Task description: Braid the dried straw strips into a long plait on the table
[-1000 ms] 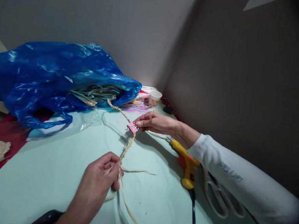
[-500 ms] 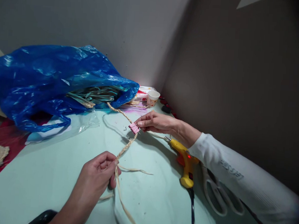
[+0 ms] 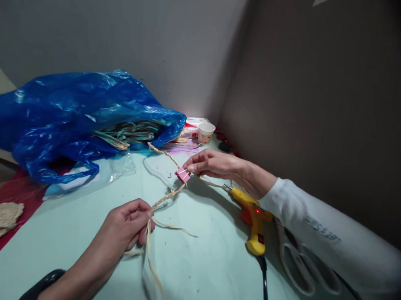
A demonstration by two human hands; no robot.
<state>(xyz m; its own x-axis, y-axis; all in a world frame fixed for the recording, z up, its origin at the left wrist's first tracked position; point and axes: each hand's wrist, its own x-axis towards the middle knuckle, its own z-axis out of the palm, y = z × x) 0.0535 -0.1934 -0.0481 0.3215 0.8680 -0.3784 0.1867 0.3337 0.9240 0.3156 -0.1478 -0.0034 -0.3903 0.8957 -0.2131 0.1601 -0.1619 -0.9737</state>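
If the left hand [image 3: 124, 224] slackened its pinch, the braided straw cord [image 3: 165, 196] would likely unravel, since loose strands trailed just below that hand. The cord ran over the counter [image 3: 80, 233] from that closed near hand, away and rightward, to the right hand [image 3: 213, 164], whose fingertips were closed on a pink binder clip [image 3: 182, 175] gripping the cord. A glue gun [image 3: 254, 216], red light on, lay beside the right wrist and might scorch the sleeve.

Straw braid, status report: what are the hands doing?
Left hand pinches braid at loose end. Right hand holds pink clip on it. Glue gun lies alongside.
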